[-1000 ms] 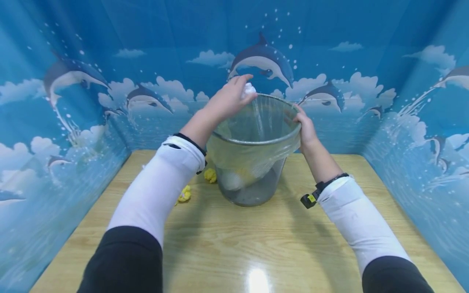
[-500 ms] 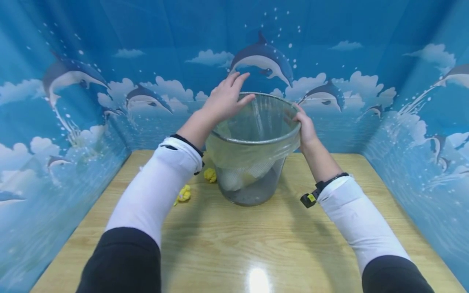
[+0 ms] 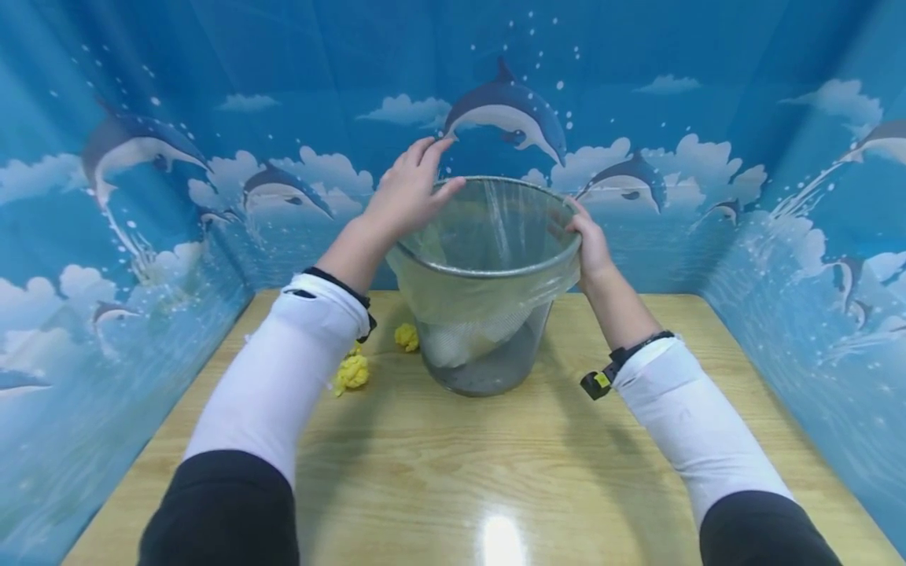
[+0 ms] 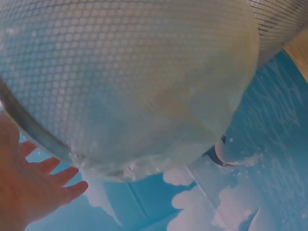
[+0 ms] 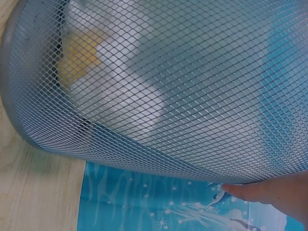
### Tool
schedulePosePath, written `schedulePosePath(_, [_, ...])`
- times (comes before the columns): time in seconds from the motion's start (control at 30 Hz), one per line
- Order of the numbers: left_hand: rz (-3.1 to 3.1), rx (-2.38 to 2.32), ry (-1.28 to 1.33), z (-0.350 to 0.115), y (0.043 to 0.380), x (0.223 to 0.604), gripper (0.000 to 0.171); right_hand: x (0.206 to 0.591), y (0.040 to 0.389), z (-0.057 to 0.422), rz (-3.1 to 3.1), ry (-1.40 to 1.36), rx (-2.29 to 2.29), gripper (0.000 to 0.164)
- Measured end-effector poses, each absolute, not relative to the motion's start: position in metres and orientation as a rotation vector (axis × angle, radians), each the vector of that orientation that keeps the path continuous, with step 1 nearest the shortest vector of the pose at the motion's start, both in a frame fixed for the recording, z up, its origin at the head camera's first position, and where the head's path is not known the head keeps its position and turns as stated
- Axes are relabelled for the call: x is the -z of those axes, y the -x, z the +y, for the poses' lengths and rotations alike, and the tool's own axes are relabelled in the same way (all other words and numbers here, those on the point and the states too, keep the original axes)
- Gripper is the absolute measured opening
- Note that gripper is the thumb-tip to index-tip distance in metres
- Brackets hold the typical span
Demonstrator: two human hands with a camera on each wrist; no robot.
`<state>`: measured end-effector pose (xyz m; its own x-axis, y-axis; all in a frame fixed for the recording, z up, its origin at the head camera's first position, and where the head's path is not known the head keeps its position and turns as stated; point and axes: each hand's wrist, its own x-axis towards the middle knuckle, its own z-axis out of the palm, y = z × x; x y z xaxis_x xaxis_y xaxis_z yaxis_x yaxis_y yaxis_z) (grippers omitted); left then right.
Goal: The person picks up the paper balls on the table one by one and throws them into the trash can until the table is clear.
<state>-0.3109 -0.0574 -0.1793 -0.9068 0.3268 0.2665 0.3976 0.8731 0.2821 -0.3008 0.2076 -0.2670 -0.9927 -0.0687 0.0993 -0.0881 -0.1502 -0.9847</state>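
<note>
A mesh waste bin (image 3: pixel 488 373) stands on the table, lined with a thin clear plastic bag (image 3: pixel 453 303) folded over its rim. My right hand (image 3: pixel 591 250) grips the bin's rim at the right, with fingers inside and thumb outside. Over the rim's left side, my left hand (image 3: pixel 410 189) has spread, nearly straight fingers and holds nothing. Through the mesh in the right wrist view, white crumpled pieces (image 5: pixel 130 103) and a yellow one (image 5: pixel 79 55) show inside the bin. Yellow crumpled balls (image 3: pixel 351 372) lie left of the bin, one (image 3: pixel 406 337) close to its base.
The wooden table (image 3: pixel 453 464) is enclosed by blue dolphin-print curtains (image 3: pixel 297 102) at the back and both sides. My left forearm passes close to the yellow balls. A black wrist camera (image 3: pixel 597 384) sits on my right wrist.
My left hand let go of a crumpled white piece over the bin, and the piece is out of the head view. That hand then moved left. My right hand stayed on the rim.
</note>
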Motion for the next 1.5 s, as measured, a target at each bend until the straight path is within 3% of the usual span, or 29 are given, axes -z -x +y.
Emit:
schedulePosePath(0.7, [-2.735, 0.720, 0.377, -0.112, 0.305, 0.196, 0.073, 0.269, 0.302, 0.209, -2.029, -0.175, -2.353, 0.073])
schedulePosePath(1.5, [-2.586, 0.796, 0.211, -0.189, 0.295, 0.262, 0.071, 0.268, 0.304, 0.209, -2.062, -0.137, -2.352, 0.073])
